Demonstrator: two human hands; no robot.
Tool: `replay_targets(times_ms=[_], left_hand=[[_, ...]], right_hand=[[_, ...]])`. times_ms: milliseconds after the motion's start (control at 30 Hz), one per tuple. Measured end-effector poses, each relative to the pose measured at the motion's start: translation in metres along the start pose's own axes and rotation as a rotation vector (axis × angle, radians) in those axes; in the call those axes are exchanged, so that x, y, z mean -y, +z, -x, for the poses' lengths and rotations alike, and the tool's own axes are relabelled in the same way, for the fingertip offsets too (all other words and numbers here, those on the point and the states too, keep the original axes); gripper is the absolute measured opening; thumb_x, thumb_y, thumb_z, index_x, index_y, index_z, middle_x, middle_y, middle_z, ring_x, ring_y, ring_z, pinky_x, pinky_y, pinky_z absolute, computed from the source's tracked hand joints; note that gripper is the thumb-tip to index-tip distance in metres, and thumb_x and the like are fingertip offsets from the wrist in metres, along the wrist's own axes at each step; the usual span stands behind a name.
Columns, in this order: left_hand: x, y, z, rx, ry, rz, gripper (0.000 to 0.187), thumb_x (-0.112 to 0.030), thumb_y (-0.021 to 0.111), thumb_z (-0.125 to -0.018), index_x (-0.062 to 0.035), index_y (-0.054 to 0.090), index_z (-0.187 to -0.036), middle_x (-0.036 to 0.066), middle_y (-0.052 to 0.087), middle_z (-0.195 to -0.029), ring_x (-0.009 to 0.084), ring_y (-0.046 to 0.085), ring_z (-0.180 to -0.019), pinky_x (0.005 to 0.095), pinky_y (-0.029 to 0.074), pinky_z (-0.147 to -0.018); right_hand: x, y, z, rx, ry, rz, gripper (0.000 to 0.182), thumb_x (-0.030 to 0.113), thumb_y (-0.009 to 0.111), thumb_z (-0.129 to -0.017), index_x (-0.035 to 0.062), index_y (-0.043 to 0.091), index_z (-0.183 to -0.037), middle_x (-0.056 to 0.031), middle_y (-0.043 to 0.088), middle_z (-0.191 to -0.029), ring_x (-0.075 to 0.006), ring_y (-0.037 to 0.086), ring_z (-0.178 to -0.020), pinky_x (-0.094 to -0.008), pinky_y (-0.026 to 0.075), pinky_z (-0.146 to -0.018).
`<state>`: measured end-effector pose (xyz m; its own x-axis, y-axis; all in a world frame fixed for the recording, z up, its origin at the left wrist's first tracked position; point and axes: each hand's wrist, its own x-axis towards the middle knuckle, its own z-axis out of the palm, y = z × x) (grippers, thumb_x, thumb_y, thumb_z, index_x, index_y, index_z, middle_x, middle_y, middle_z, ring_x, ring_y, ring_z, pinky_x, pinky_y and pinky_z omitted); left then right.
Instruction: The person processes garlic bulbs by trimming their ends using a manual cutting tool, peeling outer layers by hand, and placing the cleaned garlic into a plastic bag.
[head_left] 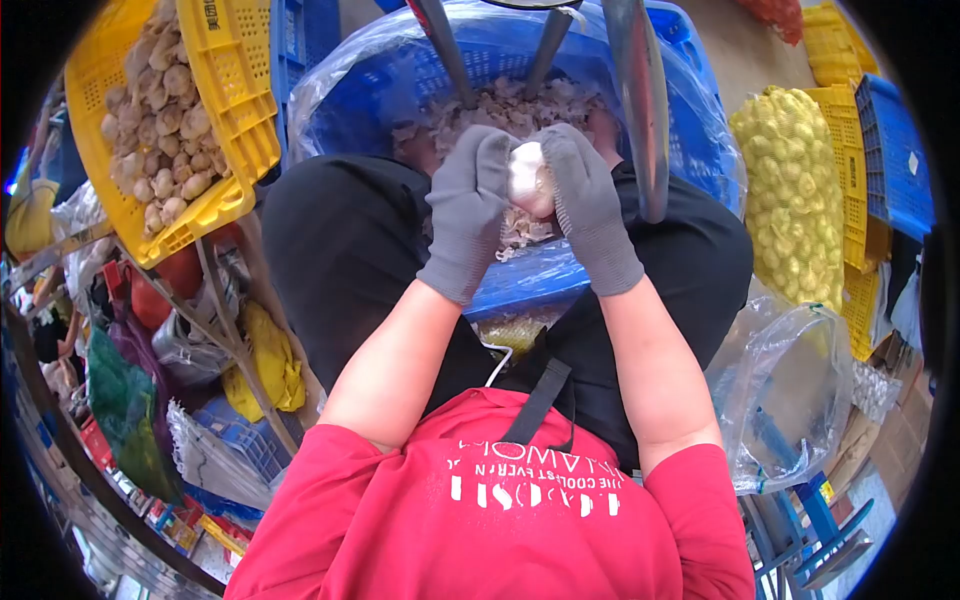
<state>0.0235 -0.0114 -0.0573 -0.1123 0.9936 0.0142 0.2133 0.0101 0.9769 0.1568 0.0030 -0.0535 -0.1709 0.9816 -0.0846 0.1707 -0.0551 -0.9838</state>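
Between my two grey-gloved hands is a white garlic bulb [531, 181], gripped from both sides. My left hand [468, 212] closes on its left side, fingers curled. From the right, my right hand [588, 208] wraps against it, fingers bent over the bulb's edge. Below them, loose papery garlic skins [525, 232] lie in a blue crate [690, 60] lined with clear plastic. Part of the bulb is hidden by the gloves.
A yellow crate [255, 120] of garlic bulbs [165, 125] is tilted at the upper left. Metal bars [640, 110] stand over the blue crate. On the right are a yellow mesh sack [790, 200] of bulbs and a clear plastic bag [780, 390].
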Motion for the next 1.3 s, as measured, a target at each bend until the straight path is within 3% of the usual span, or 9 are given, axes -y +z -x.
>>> replay_targets(times_ms=[133,267,333,500,800,867,967,1100,1300], left_hand=[[0.005,0.006,-0.005,-0.100,-0.002,0.080,0.023,-0.023,0.051,-0.099,-0.0018,0.058,-0.093,0.010,0.061,-0.080,0.0154,0.058,-0.075,0.0297,0.046,-0.069],[0.020,0.001,-0.003,0.014,-0.353,-0.006,0.017,-0.016,0.054,-0.095,-0.0051,0.058,-0.108,0.010,0.060,-0.083,0.0205,0.058,-0.079,0.0313,0.046,-0.076],[0.032,0.003,-0.005,-0.198,0.196,-0.422,0.027,-0.013,0.055,-0.093,-0.0070,0.055,-0.119,0.012,0.058,-0.094,0.0227,0.057,-0.088,0.0313,0.046,-0.083],[0.001,0.010,0.004,0.112,-0.036,0.134,0.039,-0.016,0.059,-0.092,-0.0056,0.049,-0.128,0.015,0.051,-0.122,0.0249,0.054,-0.110,0.0336,0.041,-0.096],[-0.018,0.000,0.008,0.209,-0.043,0.355,0.042,-0.014,0.057,-0.093,-0.0039,0.043,-0.132,0.010,0.050,-0.124,0.0172,0.050,-0.113,0.0294,0.040,-0.097],[-0.019,-0.001,0.007,0.197,-0.048,0.350,0.043,-0.012,0.057,-0.092,-0.0040,0.043,-0.131,0.009,0.050,-0.124,0.0167,0.050,-0.113,0.0287,0.040,-0.098],[-0.013,-0.004,0.005,0.177,-0.057,0.329,0.044,-0.010,0.057,-0.090,-0.0039,0.043,-0.131,0.010,0.051,-0.124,0.0165,0.050,-0.113,0.0281,0.040,-0.097],[-0.004,-0.004,0.002,0.111,0.022,0.150,0.046,-0.011,0.060,-0.088,-0.0034,0.044,-0.131,0.013,0.050,-0.125,0.0193,0.052,-0.111,0.0301,0.043,-0.095],[0.012,-0.003,0.000,0.079,0.006,0.130,0.047,-0.010,0.063,-0.086,-0.0029,0.045,-0.130,0.012,0.049,-0.124,0.0198,0.053,-0.111,0.0305,0.044,-0.095]], right_hand=[[-0.019,0.007,0.000,-0.162,0.191,-0.338,0.029,0.029,0.047,-0.099,0.0036,0.058,-0.107,-0.0054,0.061,-0.090,-0.0117,0.060,-0.079,-0.0250,0.051,-0.070],[-0.014,-0.002,-0.008,-0.268,0.305,-0.438,0.033,0.032,0.044,-0.100,0.0043,0.059,-0.109,-0.0069,0.063,-0.088,-0.0116,0.061,-0.072,-0.0214,0.050,-0.057],[-0.062,0.000,-0.015,-0.375,-0.009,-0.144,0.034,0.034,0.044,-0.100,0.0043,0.059,-0.108,-0.0070,0.064,-0.085,-0.0100,0.060,-0.068,-0.0203,0.048,-0.053],[-0.031,0.004,-0.004,-0.306,0.125,-0.044,0.028,0.030,0.044,-0.101,0.0049,0.055,-0.108,-0.0042,0.059,-0.085,-0.0057,0.054,-0.069,-0.0207,0.045,-0.061],[-0.011,-0.004,-0.007,-0.290,0.111,-0.009,0.022,0.022,0.045,-0.101,0.0027,0.056,-0.097,-0.0029,0.053,-0.084,-0.0063,0.050,-0.070,-0.0223,0.043,-0.061],[-0.020,-0.006,-0.006,-0.334,-0.106,0.178,0.024,0.024,0.046,-0.100,0.0021,0.055,-0.101,-0.0043,0.056,-0.086,-0.0089,0.053,-0.076,-0.0231,0.045,-0.066],[-0.027,-0.008,-0.007,-0.285,0.237,-0.003,0.025,0.025,0.050,-0.098,0.0016,0.054,-0.108,-0.0051,0.057,-0.093,-0.0110,0.055,-0.085,-0.0246,0.046,-0.075],[0.009,0.002,-0.007,-0.149,-0.083,-0.126,0.030,0.021,0.067,-0.088,0.0003,0.057,-0.109,-0.0049,0.061,-0.095,-0.0101,0.057,-0.085,-0.0265,0.049,-0.075],[0.011,-0.004,-0.007,-0.035,0.030,-0.226,0.025,0.016,0.063,-0.088,-0.0015,0.057,-0.107,-0.0075,0.060,-0.098,-0.0093,0.057,-0.089,-0.0254,0.048,-0.078]])
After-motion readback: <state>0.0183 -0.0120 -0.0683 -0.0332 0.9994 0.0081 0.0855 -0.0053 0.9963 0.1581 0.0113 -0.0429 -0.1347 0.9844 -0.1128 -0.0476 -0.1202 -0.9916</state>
